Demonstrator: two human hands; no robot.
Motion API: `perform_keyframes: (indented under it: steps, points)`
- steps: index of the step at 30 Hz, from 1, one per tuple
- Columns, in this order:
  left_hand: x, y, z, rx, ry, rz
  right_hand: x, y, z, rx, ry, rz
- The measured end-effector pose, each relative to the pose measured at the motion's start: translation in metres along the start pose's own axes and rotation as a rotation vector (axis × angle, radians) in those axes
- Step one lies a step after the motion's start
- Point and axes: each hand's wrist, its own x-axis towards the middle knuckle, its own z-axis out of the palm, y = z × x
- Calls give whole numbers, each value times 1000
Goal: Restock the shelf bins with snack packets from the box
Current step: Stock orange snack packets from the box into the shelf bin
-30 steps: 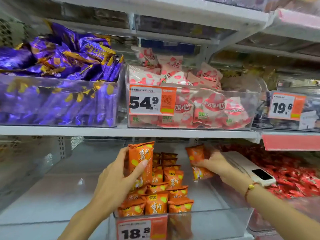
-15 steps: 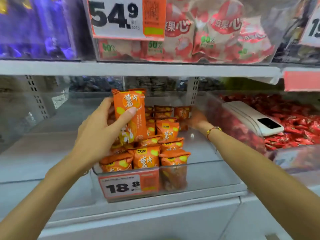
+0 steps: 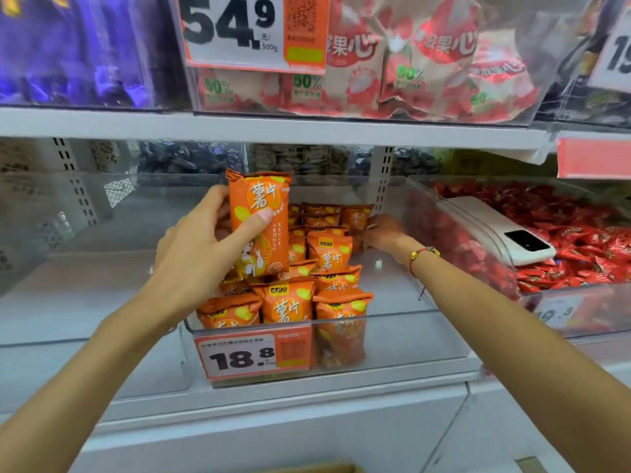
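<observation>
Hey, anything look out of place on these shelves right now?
Yes: a white phone lies on top of the red candies in the right-hand bin. It isn't stock, so it looks odd there.

The right hand point(image 3: 382, 232) lies deep in the bin point(image 3: 409, 339), its fingers behind a packet point(image 3: 356, 216), so how they hold it cannot be told. The left hand point(image 3: 201, 254) covers part of the upright packet point(image 3: 259, 213). The top edge cuts off the 54.9 tag point(image 3: 235, 29); the right edge cuts off another tag point(image 3: 618, 49). A tag point(image 3: 556, 314) on the red sweets' bin is blurred. The items behind the shelf point(image 3: 273, 126) are too dim to identify. Both forearms leave the frame below.
</observation>
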Motion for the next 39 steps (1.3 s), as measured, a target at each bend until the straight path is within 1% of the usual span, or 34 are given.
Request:
perform_keyframes:
  steps: [4,7,11,15,17,19,22,23,26,28,30,35,37,39]
  points:
    - [-1,1,-2,82,4,13,-9,-3,-14,-69,-46,47]
    - [-1,4,-2,125,-3,9,-18,-6,-27,-80,-37,-26]
    - [-3,11,0,241,-5,-3,-41,-15,-34,-112,-98,-84]
    - [-6,11,-1,276,-14,-26,-46,-23,-29,-313,-173,-171]
    - [-6,10,-1,270,-21,-33,-43,-25,-27,-373,-228,-168]
    - [-5,9,0,267,-18,-27,-37,-26,-25,-433,-212,-151]
    - [-4,7,1,233,7,-25,-16,-22,-28,-356,-77,-91]
    - [-4,7,1,212,16,-26,-10,-22,-29,-343,-59,-71]
    - [-3,7,0,118,43,-34,2,-18,-20,-204,-128,-5]
    - [-4,7,0,58,54,-36,5,-14,-10,-190,-147,-18]
    - [-4,7,0,18,49,-30,8,-8,-1,-212,-108,-49]
    - [-3,3,0,-21,25,-12,-4,-11,5,-240,70,-91]
    - [-4,3,1,-25,25,-8,-5,-11,7,-201,82,-81]
    - [-4,3,1,-30,24,-7,-2,-8,5,-86,41,-33]
